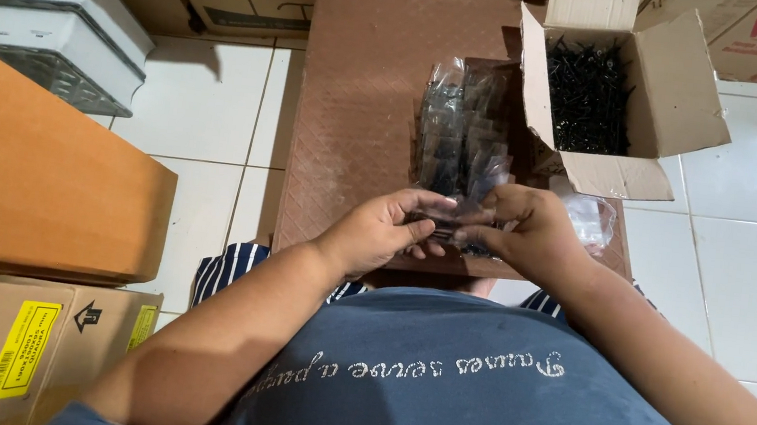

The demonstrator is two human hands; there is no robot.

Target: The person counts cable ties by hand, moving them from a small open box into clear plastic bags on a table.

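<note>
At the far left an orange carton [31,173] lies on the tiled floor [209,117], with a plain brown carton [12,346] just below it and a white plastic case [62,34] beyond it. A brown textured board [361,116] serves as the counter, lying flat on the floor in front of the person. At its near edge the left hand [376,233] curls inward, thumb and fingers pressed onto the left end of a small clear bag [454,219] that holds dark contents. The bag sits between both hands, just above the counter's near edge; its long axis runs roughly left to right, from one hand to the other, though the hands cover most of it and I cannot tell which end is the mouth. Beyond it, a row of filled clear bags [459,127] overlaps in a line that runs from the near edge toward the far edge of the counter, close to the right side. The right hand [533,230] pinches the bag's right end, its fingers bent and closed on the plastic. Just right of that hand, empty clear bags [592,218] lie crumpled at the counter's near right corner. On the far right corner stands an open cardboard box [667,94] filled with black screws [587,94].
</note>
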